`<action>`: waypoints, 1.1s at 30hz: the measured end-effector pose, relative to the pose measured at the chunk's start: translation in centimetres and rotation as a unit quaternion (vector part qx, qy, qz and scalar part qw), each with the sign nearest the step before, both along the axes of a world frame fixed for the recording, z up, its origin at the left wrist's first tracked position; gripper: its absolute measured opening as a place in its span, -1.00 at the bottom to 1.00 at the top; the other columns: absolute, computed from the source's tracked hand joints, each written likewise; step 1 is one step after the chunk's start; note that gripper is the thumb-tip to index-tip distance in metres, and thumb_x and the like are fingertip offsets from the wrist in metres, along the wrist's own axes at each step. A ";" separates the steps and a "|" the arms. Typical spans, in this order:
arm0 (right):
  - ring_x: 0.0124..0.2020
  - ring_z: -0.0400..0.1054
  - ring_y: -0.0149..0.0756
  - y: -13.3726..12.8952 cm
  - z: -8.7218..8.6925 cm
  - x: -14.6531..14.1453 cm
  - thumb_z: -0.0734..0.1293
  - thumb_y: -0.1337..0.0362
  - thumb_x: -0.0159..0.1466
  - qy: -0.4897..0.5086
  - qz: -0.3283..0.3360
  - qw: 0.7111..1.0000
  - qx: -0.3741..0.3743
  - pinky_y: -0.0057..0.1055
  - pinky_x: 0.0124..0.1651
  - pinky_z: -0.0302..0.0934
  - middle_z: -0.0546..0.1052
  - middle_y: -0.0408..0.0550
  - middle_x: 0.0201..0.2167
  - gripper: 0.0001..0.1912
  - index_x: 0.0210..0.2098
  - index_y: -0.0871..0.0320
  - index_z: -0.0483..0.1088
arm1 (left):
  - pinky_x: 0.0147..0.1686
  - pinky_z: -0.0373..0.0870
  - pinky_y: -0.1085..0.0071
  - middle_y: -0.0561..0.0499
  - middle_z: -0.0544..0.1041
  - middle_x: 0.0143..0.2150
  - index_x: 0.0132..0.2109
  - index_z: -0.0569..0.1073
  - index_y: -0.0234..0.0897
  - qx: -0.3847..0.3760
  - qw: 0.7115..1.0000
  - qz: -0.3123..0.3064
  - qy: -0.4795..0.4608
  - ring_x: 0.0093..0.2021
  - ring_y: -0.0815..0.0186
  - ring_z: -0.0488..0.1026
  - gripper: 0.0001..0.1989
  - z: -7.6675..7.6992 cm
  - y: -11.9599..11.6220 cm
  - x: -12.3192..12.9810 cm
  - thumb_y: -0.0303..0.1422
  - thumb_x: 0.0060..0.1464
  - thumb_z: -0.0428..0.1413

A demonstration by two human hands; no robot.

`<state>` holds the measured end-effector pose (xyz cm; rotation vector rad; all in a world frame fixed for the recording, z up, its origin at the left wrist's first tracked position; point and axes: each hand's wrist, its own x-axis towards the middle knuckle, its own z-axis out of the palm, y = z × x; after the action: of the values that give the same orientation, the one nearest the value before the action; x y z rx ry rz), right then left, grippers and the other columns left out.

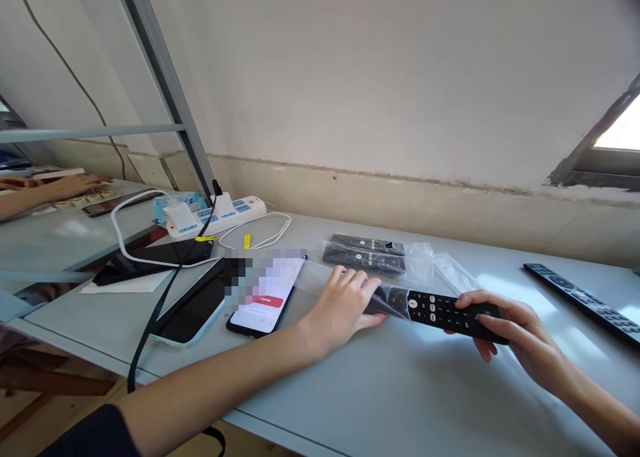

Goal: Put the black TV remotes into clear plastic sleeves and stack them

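Observation:
A black remote control (445, 312) lies level above the table, its left part inside a clear plastic bag (397, 302) and its right part bare. My right hand (505, 323) grips the bare end, thumb and fingers closed around it. On the bagged end, my left hand (345, 303) has its fingers bent over the plastic and its thumb beneath, holding the bag and the remote inside it. Just behind my left hand lie bagged remotes (364, 259), side by side. Another clear bag (453, 273) rests crumpled behind the held remote.
A bare remote (585, 297) lies at the right. Left are a lit phone (265, 303), a dark-screened phone (193, 307), another black phone (150, 260), cables and a white power strip (220, 215). Another person's hand (80, 185) is at the far-left table beyond a metal frame (165, 77).

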<state>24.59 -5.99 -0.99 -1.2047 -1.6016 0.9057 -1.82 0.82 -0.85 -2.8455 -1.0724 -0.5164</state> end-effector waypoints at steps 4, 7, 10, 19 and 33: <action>-0.72 0.22 -0.46 0.2 0.5 -0.5 0.30 -0.05 0.19 0.039 0.017 0.999 -0.030 -0.50 -0.64 0.08 0.54 0.01 -0.52 -0.59 -0.20 0.16 0.46 | -0.10 0.36 0.18 -0.13 0.51 -0.14 0.01 0.38 -0.38 0.022 1.000 -0.005 -0.006 -0.11 0.12 0.45 -0.56 -0.2 0.1 0.2 -0.09 0.17 0.08; -0.73 0.21 -0.46 0.2 1.5 -1.2 0.33 -0.11 0.13 0.045 0.037 0.996 -0.072 -0.49 -0.66 0.07 0.56 0.08 -0.49 -0.49 -0.14 0.18 0.46 | -0.12 0.38 0.24 -0.10 0.49 -0.12 0.02 0.35 -0.35 0.024 0.998 -0.025 -0.044 -0.11 0.16 0.44 -0.58 -0.1 0.0 0.2 -0.11 0.17 0.08; -0.72 0.21 -0.46 0.0 2.3 -1.7 0.33 -0.17 0.11 0.045 0.054 0.993 -0.100 -0.49 -0.65 0.08 0.56 0.11 -0.48 -0.36 -0.02 0.20 0.44 | -0.11 0.38 0.28 -0.06 0.49 -0.12 0.00 0.34 -0.33 0.025 0.994 -0.055 -0.086 -0.12 0.21 0.44 -0.60 0.1 -0.3 0.2 -0.14 0.15 0.12; -0.65 0.27 -0.43 -0.7 1.2 -3.1 0.38 -0.19 0.04 0.011 0.089 0.985 -0.150 -0.55 -0.63 0.12 0.45 -0.09 -0.66 -0.09 0.22 0.26 0.26 | -0.24 0.32 0.36 0.02 0.47 -0.23 -0.02 0.36 -0.28 0.077 0.983 -0.104 -0.128 -0.24 0.26 0.42 -0.58 -0.2 -0.9 0.5 -0.12 0.06 0.20; -0.42 0.45 -0.26 -1.2 1.6 -3.6 0.35 -0.11 0.13 0.080 0.103 0.958 -0.254 -0.51 -0.58 0.29 0.55 0.10 -0.37 -0.20 0.23 0.23 0.24 | -0.22 0.31 0.35 0.02 0.48 -0.18 0.03 0.32 -0.25 0.118 0.982 -0.094 -0.118 -0.21 0.25 0.42 -0.63 0.0 -2.1 0.5 -0.25 0.13 0.18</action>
<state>21.02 -7.18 0.58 -1.2755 -1.4233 1.5789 -1.27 -1.30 -0.84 -2.7347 -0.7127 -0.9463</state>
